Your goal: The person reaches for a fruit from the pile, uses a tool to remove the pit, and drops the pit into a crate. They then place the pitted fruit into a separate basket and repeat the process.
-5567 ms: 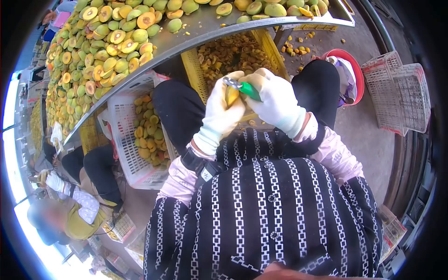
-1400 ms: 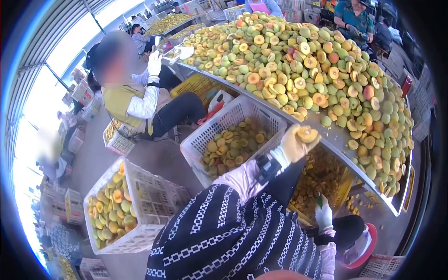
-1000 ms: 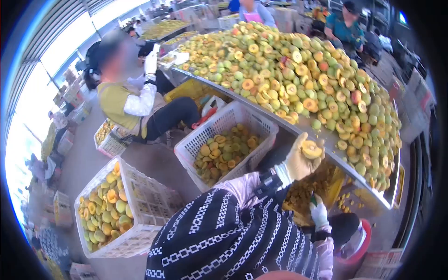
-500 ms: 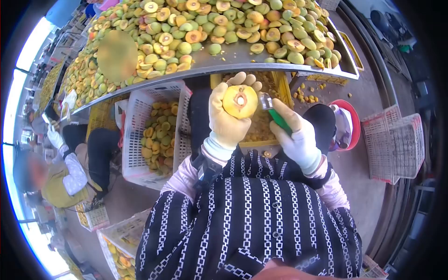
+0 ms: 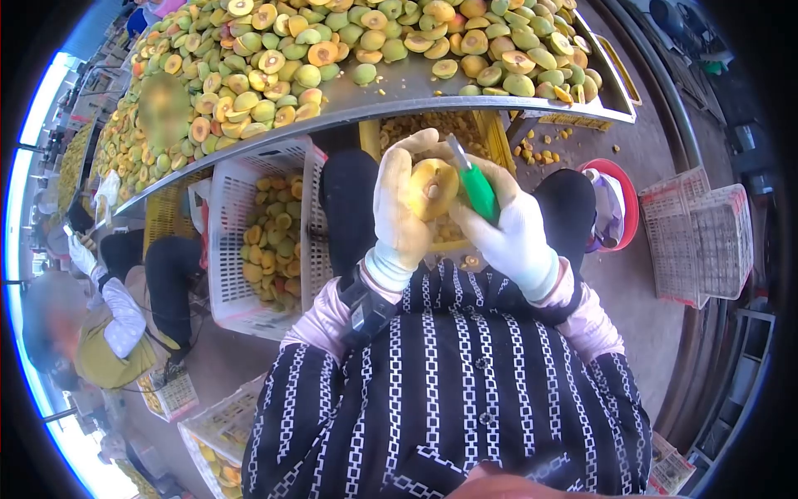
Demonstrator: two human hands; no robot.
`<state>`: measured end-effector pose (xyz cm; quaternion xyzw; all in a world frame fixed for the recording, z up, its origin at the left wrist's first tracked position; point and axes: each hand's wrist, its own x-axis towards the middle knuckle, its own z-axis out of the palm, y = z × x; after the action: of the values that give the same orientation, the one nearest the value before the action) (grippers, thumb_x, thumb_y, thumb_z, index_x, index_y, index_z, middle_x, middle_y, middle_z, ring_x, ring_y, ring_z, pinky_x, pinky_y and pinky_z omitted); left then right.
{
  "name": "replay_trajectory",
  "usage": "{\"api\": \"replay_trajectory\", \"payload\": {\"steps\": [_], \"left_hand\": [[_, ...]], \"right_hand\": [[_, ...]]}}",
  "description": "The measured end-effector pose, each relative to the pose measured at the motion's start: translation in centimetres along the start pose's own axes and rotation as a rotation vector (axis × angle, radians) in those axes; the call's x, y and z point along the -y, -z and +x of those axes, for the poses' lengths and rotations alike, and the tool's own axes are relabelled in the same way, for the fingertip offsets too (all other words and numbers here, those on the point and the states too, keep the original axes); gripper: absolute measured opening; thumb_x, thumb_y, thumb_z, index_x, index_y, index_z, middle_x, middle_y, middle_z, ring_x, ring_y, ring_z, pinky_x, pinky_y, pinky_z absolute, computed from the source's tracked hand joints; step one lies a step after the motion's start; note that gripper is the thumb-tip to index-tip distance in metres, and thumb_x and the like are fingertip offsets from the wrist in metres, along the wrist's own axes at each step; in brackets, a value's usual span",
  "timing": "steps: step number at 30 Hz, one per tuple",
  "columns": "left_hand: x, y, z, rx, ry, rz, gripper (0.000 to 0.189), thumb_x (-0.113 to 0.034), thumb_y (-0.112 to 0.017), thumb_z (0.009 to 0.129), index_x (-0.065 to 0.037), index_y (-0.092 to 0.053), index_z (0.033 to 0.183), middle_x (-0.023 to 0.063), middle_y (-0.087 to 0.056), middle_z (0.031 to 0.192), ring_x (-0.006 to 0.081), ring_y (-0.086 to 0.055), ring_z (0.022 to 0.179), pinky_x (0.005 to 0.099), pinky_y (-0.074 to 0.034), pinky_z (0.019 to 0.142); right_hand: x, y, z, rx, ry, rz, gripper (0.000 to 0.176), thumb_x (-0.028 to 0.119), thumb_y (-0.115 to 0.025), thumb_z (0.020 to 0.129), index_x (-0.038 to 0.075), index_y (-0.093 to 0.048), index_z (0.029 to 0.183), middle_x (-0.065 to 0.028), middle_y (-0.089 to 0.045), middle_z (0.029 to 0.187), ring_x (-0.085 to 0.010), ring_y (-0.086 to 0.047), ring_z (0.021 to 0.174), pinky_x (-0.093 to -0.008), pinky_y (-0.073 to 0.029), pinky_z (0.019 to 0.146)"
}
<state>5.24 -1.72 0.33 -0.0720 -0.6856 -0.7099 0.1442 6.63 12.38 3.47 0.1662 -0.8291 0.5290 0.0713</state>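
In my gloved left hand (image 5: 395, 204) lies a yellow peach half (image 5: 432, 188), its cut face turned up with the stone hollow showing. My gloved right hand (image 5: 517, 241) is wrapped round a green-handled tool (image 5: 477, 193) whose short metal end points up and away from me. The tool is close beside the right edge of the peach half, and the fingers of both hands nearly meet behind the fruit. Below the hands stands a yellow crate (image 5: 501, 146) with small fruit pieces or stones in it.
Heaped halved peaches (image 5: 274, 62) cover much of a metal-edged table (image 5: 366, 112) in front. A white crate (image 5: 226, 241) of fruit stands left. At right are a red bucket (image 5: 629, 204) and stacked white crates (image 5: 706, 241). Another person (image 5: 125, 333) sits at far left.
My right hand has moved left and the tool has come closer to the peach half, its metal end now more upright. The peach half has tilted rightward. The view has shifted slightly.
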Motion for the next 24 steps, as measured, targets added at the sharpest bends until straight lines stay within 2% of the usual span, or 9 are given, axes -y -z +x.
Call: {"api": "replay_trajectory", "payload": {"steps": [3,6,9,10,14,18,20,23,24], "left_hand": [[1.7,-0.4,0.1,-0.069,0.238,-0.558,0.039,-0.031,-0.034,0.101,-0.001,-0.048,0.122,0.0143,-0.057,0.114,0.0276,-0.058,0.105,0.0386,-0.048,0.093],[2.7,-0.6,0.2,-0.038,0.251,-0.756,0.040,-0.032,-0.036,0.100,-0.001,-0.048,0.122,0.0142,-0.057,0.111,0.0251,-0.057,0.104,0.0378,-0.047,0.093],[3.1,-0.7,0.0,-0.051,0.059,-0.549,0.031,-0.025,-0.044,0.096,-0.001,-0.053,0.113,0.0138,-0.059,0.108,0.0231,-0.057,0.102,0.0365,-0.044,0.093],[1.6,-0.8,-0.3,-0.169,-0.057,-0.239,0.024,-0.017,-0.049,0.091,0.000,-0.057,0.105,0.0126,-0.060,0.108,0.0223,-0.056,0.103,0.0355,-0.044,0.093],[3.4,-1.2,0.3,-0.118,0.220,-0.711,0.025,-0.020,-0.046,0.099,-0.002,-0.056,0.113,0.0018,-0.059,0.097,0.0085,-0.055,0.088,0.0238,-0.045,0.081],[4.3,-1.8,1.6,-0.122,0.235,-0.818,0.025,-0.022,-0.045,0.101,-0.003,-0.055,0.113,0.0009,-0.058,0.094,0.0073,-0.053,0.081,0.0225,-0.045,0.075],[6.4,-2.7,2.5,-0.183,0.186,-0.797,0.022,-0.021,-0.046,0.100,-0.004,-0.056,0.110,0.0017,-0.058,0.090,0.0059,-0.052,0.072,0.0213,-0.044,0.065],[6.1,-1.7,4.6,-0.350,0.209,-0.800,0.023,-0.023,-0.046,0.099,-0.005,-0.056,0.109,0.0029,-0.060,0.084,0.0045,-0.042,0.054,0.0190,-0.035,0.049],[7.5,-0.5,5.4,-0.305,0.214,-0.923,0.025,-0.026,-0.046,0.099,-0.004,-0.056,0.108,0.0055,-0.061,0.084,0.0087,-0.049,0.057,0.0219,-0.041,0.052]], "right_hand": [[-0.7,-1.1,0.9,-0.024,-0.002,-0.008,0.043,0.015,-0.068,0.079,0.007,-0.057,0.120,-0.0175,-0.066,0.089,-0.0330,-0.067,0.081,-0.0352,-0.053,0.071],[-1.3,-2.2,1.0,-0.002,0.074,-0.231,0.044,0.015,-0.068,0.077,0.007,-0.058,0.119,-0.0183,-0.066,0.091,-0.0341,-0.067,0.083,-0.0365,-0.053,0.072],[-2.2,-2.5,0.5,-0.033,0.052,-0.144,0.042,0.011,-0.066,0.075,0.007,-0.058,0.117,-0.0193,-0.065,0.093,-0.0344,-0.066,0.084,-0.0389,-0.052,0.074],[-2.4,-2.5,0.4,-0.014,-0.067,-0.052,0.035,0.010,-0.066,0.077,0.005,-0.059,0.111,-0.0143,-0.065,0.086,-0.0240,-0.065,0.076,-0.0337,-0.051,0.070],[-4.1,-3.0,1.6,0.006,-0.048,0.114,0.017,0.007,-0.064,0.083,0.001,-0.057,0.097,-0.0005,-0.054,0.071,-0.0076,-0.047,0.065,-0.0244,-0.043,0.058],[-4.7,-3.6,3.0,-0.009,-0.003,0.375,0.013,0.003,-0.061,0.084,0.002,-0.057,0.096,0.0002,-0.054,0.069,-0.0072,-0.048,0.056,-0.0224,-0.041,0.051],[-3.2,-2.6,3.7,0.165,-0.339,0.550,0.011,0.000,-0.058,0.084,0.003,-0.058,0.094,0.0010,-0.054,0.067,-0.0066,-0.048,0.047,-0.0201,-0.039,0.044],[-6.8,-2.4,3.2,0.263,-0.331,0.480,0.023,0.000,-0.057,0.084,0.001,-0.058,0.106,0.0005,-0.055,0.066,-0.0074,-0.047,0.042,-0.0201,-0.038,0.040],[-7.4,-2.5,2.8,0.214,-0.337,0.468,0.026,0.002,-0.056,0.084,0.000,-0.058,0.110,0.0000,-0.055,0.067,-0.0064,-0.047,0.043,-0.0197,-0.038,0.041]]}}
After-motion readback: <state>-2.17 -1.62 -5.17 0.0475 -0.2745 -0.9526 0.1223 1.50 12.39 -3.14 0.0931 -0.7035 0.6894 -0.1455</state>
